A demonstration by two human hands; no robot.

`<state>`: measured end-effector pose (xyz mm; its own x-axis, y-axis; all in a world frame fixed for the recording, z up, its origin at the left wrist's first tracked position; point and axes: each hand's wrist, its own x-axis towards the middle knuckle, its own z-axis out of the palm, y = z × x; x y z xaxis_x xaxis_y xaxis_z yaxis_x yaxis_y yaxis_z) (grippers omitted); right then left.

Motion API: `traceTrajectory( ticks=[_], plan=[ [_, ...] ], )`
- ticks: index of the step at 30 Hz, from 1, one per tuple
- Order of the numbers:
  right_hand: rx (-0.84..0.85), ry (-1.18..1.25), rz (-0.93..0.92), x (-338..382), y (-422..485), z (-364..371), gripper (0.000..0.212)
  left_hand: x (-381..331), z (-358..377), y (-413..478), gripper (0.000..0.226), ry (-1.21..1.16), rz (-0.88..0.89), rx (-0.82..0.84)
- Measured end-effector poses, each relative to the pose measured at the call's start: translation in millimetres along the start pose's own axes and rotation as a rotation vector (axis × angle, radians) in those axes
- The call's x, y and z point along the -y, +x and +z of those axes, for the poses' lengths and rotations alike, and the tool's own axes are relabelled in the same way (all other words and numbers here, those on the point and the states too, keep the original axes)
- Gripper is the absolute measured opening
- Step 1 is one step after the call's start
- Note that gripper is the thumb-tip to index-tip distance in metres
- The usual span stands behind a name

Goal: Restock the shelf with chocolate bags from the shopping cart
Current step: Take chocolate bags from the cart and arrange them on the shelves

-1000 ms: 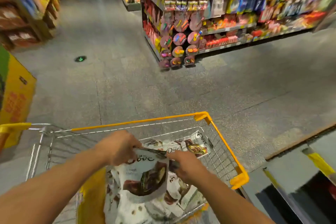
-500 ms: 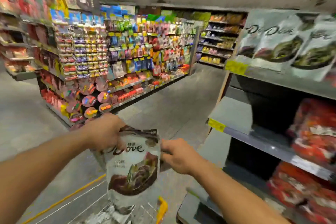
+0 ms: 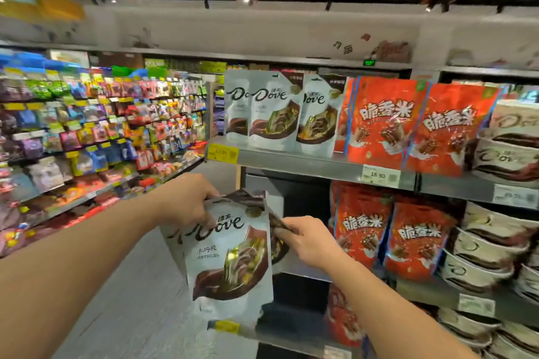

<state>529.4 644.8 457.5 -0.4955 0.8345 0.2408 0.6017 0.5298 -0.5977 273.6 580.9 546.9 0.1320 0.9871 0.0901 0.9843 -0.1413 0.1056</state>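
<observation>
I hold a white and brown chocolate bag (image 3: 230, 253) upright in front of me, below the top shelf (image 3: 294, 161). My left hand (image 3: 186, 201) grips its upper left corner. My right hand (image 3: 306, 239) pinches its upper right edge, where a second bag may lie behind the first. On the top shelf stand three matching white chocolate bags (image 3: 272, 114) at its left end. Below them, the left part of the second shelf (image 3: 291, 192) is a dark gap. The shopping cart is out of view.
Red snack bags (image 3: 408, 122) fill the shelves right of the white ones, with stacked white boxes (image 3: 504, 154) further right. Across the aisle on the left runs a long shelf of colourful packets (image 3: 96, 131). Grey floor (image 3: 140, 285) lies below my arms.
Both hands lifted the bag out of the cart and up to the shelf front. My view swung up from the cart and floor to the shelves on the right.
</observation>
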Motion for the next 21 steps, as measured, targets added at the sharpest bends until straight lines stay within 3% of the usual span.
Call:
traceTrajectory(
  ticks=[3, 6, 9, 14, 17, 21],
  plan=[
    [-0.074, 0.073, 0.030, -29.9, 16.4, -4.8, 0.037, -1.3, 3.6, 34.3, 0.020, -0.008, -0.003, 0.003],
    [-0.120, 0.128, 0.137, -60.9, 32.0, 2.9, 0.022, 4.9, 9.4, 58.0, 0.017, 0.021, -0.004, 0.034],
    [-0.250, 0.230, 0.279, -92.3, 48.4, 9.0, 0.021, 29.8, 13.2, 76.7, 0.021, 0.050, -0.055, 0.087],
    [-0.332, 0.286, 0.516, -123.8, 101.1, 37.1, 0.015, 71.6, 16.1, 106.6, 0.029, 0.104, -0.042, 0.150],
    [-0.428, 0.301, 0.664, -130.3, 134.9, 47.1, 0.030, 92.1, 22.5, 124.4, 0.019, 0.135, -0.014, 0.174],
    [-0.544, 0.321, 0.709, -142.4, 172.2, 52.6, 0.036, 112.7, 29.5, 147.3, 0.017, 0.125, 0.020, 0.163]
  ],
)
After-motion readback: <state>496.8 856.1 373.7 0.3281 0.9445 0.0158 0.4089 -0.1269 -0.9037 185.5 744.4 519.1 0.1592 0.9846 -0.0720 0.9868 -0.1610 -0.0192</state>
